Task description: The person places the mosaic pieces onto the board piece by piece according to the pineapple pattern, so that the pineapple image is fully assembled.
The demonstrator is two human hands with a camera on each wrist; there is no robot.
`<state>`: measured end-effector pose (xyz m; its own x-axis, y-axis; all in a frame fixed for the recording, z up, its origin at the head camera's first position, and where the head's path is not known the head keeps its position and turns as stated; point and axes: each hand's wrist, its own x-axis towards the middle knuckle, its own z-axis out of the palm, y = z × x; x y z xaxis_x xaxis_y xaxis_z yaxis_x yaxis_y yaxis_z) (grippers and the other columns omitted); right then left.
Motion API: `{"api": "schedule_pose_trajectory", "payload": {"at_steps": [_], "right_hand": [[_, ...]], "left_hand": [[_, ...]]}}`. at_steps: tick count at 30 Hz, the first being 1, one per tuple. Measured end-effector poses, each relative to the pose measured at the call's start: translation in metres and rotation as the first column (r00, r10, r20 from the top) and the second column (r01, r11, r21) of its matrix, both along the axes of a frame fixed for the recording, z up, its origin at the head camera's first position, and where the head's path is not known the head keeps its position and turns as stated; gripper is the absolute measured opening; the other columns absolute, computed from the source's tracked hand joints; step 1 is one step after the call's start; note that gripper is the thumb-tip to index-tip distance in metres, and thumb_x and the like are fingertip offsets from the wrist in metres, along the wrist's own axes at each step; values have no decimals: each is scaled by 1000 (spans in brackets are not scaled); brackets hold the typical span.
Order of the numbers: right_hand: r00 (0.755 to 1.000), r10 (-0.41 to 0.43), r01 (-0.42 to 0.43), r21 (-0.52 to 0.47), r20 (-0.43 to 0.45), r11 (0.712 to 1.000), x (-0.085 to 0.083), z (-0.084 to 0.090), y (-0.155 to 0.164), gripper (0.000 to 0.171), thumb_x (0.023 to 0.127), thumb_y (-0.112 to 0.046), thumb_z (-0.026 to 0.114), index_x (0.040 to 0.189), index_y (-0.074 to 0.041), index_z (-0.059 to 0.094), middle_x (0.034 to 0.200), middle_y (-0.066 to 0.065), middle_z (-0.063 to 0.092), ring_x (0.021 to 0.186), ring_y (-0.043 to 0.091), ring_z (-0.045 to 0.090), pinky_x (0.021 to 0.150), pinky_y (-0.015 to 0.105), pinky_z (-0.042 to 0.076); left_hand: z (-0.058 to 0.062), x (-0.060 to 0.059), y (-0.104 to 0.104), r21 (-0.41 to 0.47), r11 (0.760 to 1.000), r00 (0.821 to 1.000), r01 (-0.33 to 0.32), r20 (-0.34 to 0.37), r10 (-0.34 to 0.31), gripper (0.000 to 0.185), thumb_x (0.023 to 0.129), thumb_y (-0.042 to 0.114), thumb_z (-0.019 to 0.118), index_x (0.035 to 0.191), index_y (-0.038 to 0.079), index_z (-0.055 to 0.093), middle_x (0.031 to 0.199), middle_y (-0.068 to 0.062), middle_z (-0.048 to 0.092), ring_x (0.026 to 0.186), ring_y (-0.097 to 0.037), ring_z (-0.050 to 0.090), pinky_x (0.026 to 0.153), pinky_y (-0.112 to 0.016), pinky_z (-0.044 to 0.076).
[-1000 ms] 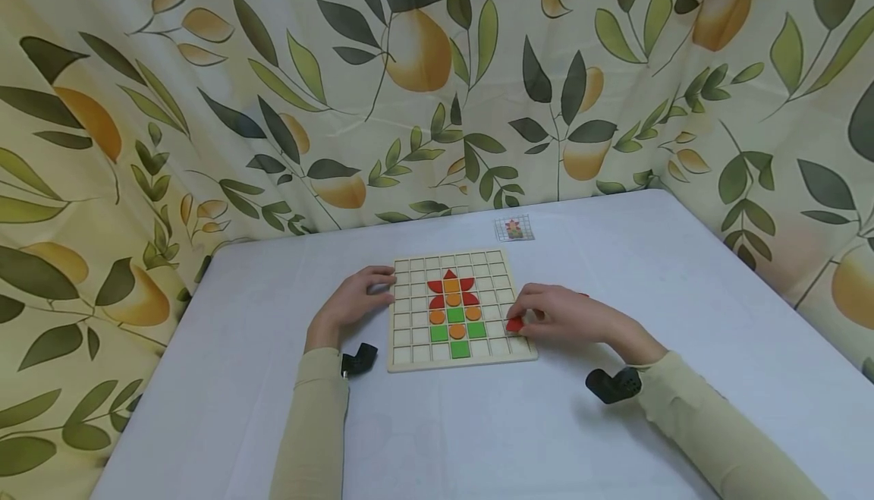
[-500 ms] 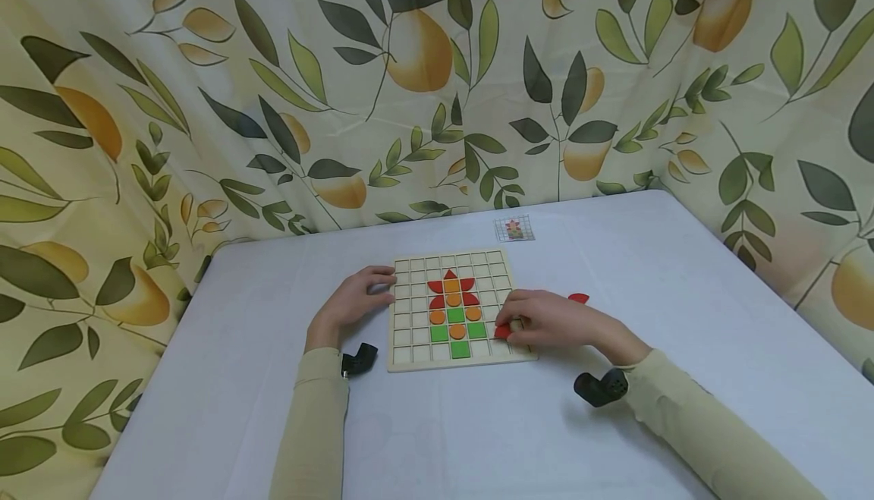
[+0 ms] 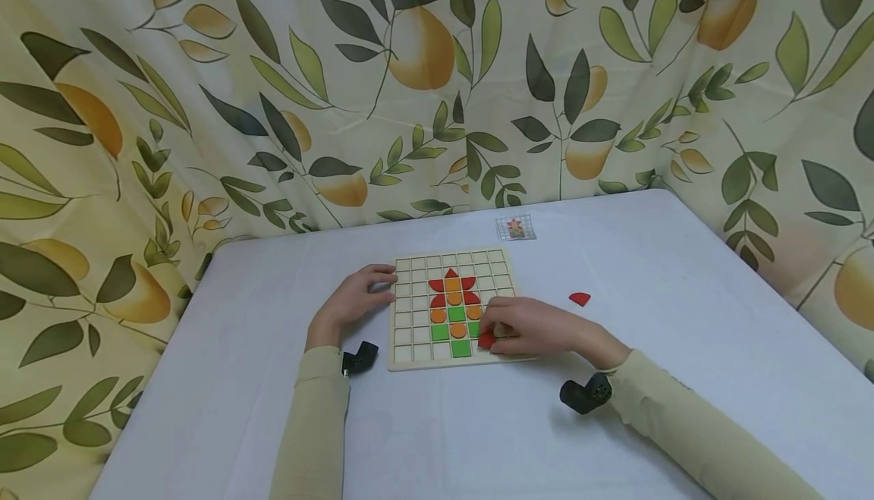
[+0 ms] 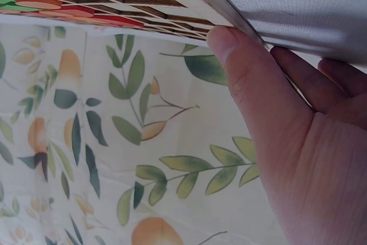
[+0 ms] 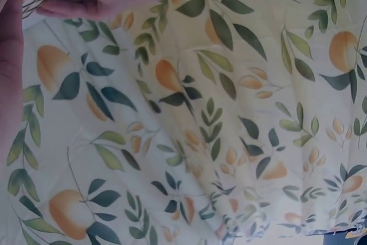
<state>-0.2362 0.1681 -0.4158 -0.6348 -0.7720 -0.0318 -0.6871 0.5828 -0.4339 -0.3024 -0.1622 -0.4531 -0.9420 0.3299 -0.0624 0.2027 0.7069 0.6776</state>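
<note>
Hands low on the board [image 3: 410,348]: right [image 3: 522,329] pinches a red piece [image 3: 487,341], left [image 3: 351,303] rests relaxed at its edge.

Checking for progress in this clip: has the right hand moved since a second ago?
Yes. The right hand, pinching a red piece, has slid left across the board, from its right edge towards the green square.
</note>
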Motion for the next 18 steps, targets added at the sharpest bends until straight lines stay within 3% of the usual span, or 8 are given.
{"api": "schedule_pose_trajectory", "payload": {"at_steps": [9,18], "right_hand": [[993,14,-13,10,-114,1000,2,-9,-10,18,84,-34,65,100,-29,60,91,-14,52,68,5,48,58,16,40],[983,40,-38,10,-179,999,4,-6,-11,12,83,-30,67,93,-30,61,91,-17,52,69,3,47,59,15,41]], "left_hand": [[1,1,1,-9,1000,1000,-10,9,10,42,86,35,63,124,20,58,140,11,42,136,-17,30,111,-43,26],[0,-1,0,12,1000,1000,-2,9,2,41,85,35,64,123,20,59,139,12,42,136,-16,30,112,-41,26]]}}
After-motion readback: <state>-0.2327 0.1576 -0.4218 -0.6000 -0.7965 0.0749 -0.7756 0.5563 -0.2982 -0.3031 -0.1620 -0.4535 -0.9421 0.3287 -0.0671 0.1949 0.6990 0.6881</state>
